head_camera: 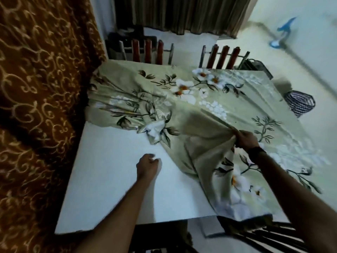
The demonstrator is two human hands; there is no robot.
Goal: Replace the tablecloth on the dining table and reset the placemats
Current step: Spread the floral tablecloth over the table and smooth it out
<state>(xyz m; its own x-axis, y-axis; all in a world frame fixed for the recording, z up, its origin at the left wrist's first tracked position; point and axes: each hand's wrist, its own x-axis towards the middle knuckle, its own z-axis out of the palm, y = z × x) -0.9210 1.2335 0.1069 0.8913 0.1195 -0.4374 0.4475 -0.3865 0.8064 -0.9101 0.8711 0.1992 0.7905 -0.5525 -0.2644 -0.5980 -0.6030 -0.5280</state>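
1. Tablecloth [209,114]: green floral, spread over centre + right of frame, covers far + right part of the table [113,179]. Bare white tabletop shows lower left; near-left corner uncovered.
2. R hand [245,140], centre right of frame: fingers closed tight round a bunched ridge of cloth, lifting it a bit off the top. Creases fan out from that pinch toward upper left + down to the near edge.
3. L hand [147,166], lower centre: over the bare tabletop, fingers loosely curled, holds nothing. Touching the top or hovering just above, can't tell (blur).
4. Key relation: loose diagonal edge of cloth runs from crumpled clump [156,132] at mid-frame down to the bottom right, where it hangs over the near edge. That edge lies just right + above of L hand, close by. R hand's grip sits further right, inside the cloth, not on its edge.
5. So uncovered area lies left + below the grip. Long run of slack goes upper left → lower right; my read: pull wants to go across it, toward lower left.
6. L hand nearer the free edge + clump, so likely the one to take it; R hand feeds slack.
7. Far left of cloth is bunched against brown patterned curtain [40,88], upper left. Could snag there.
8. Placemats: none in view. Task prob early/mid.
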